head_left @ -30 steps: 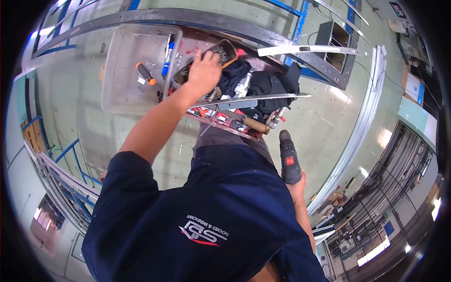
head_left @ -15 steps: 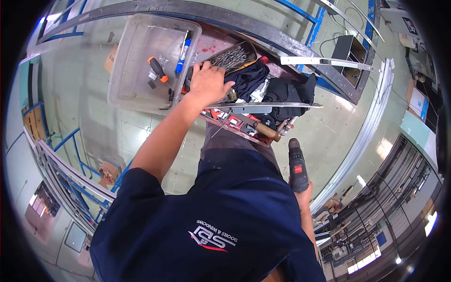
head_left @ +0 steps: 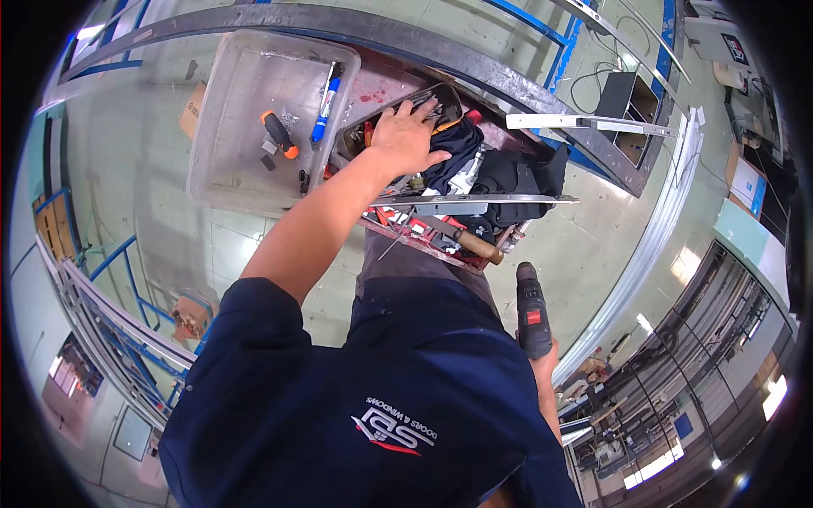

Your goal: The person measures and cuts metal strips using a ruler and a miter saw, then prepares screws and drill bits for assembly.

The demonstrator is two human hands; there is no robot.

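Observation:
My left hand [head_left: 405,140] reaches over a dark tray of drill bits [head_left: 445,103], fingers spread on top of the bits and hiding many of them. Beside its thumb lies a dark cloth [head_left: 456,152]. My right hand [head_left: 544,362] is wrapped round the grip of a cordless drill [head_left: 532,313], which is held low at the right of my body. The tray sits in a red toolbox [head_left: 440,252] crowded with tools, including a wooden handle [head_left: 478,245]. A long metal strip [head_left: 525,200] lies across the box.
Left of the toolbox, a clear plastic bin [head_left: 203,161] holds an orange and black screwdriver [head_left: 278,134] and a blue marker [head_left: 325,110]. A steel frame beam [head_left: 364,27] runs behind them. White metal profiles [head_left: 644,254] lie along the right.
My left hand has moved right and up, further over the drill bits, and its fingers are more spread. The drill in my right hand has shifted slightly.

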